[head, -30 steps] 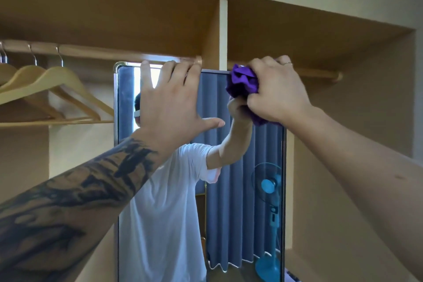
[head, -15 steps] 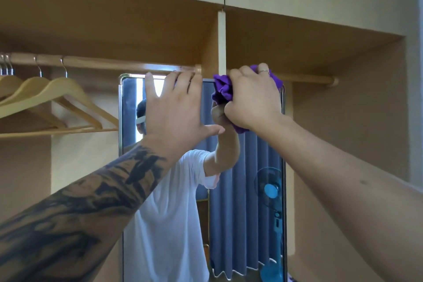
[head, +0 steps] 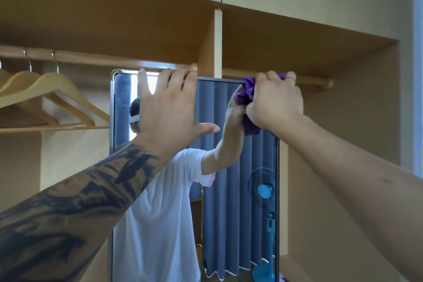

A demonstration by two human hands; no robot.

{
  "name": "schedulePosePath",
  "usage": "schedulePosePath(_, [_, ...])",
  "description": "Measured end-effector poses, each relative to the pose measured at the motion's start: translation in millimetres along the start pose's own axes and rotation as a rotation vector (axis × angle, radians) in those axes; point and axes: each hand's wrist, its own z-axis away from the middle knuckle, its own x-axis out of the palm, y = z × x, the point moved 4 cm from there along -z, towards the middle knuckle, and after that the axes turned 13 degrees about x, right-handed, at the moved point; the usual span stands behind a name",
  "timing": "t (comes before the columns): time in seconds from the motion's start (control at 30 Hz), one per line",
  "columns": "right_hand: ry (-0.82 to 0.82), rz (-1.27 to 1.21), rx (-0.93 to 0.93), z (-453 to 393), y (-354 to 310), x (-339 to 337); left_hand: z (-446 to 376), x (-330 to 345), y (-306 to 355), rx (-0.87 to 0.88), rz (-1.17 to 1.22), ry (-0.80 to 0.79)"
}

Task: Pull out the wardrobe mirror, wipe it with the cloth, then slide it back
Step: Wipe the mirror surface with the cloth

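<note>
Right hand [head: 275,103] with cloth [head: 247,94] on mirror [head: 229,167]

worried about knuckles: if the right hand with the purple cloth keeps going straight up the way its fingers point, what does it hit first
Probably the round wooden hanging rail just above the right hand and crumpled purple cloth; depth is unclear, so it may pass in front.

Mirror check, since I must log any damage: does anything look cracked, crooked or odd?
Nothing stands out. The mirror hangs upright with no visible cracks; the left hand steadies its top edge, and the right hand presses the purple cloth at the upper right corner.
</note>
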Motion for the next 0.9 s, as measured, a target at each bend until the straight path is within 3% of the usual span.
schedulePosePath(0.17, [0.06, -0.071, -0.133, 20.1, -47.2, -6.1, -1.2, -0.2, 1.4, -0.006, 0.005, -0.014])
schedulePosePath(0.33, [0.029, -0.05, -0.239, 17.6, -27.5, -6.5, -0.9, 1.3, -0.4, -0.011, 0.007, -0.003])
schedulePosePath(0.5, [-0.015, 0.04, -0.082, -3.5, 26.6, 2.6, -1.1, 3.0, 0.8, -0.015, 0.0, 0.004])
schedulePosePath(0.67, [-0.056, -0.136, 0.108, 2.0, -4.5, 3.4, -2.6, 1.0, 4.2, -0.017, -0.006, -0.022])
schedulePosePath(0.9, [0.034, -0.106, -0.209, 26.3, -51.6, -5.5, -3.0, -0.2, 4.8, -0.012, -0.028, -0.037])
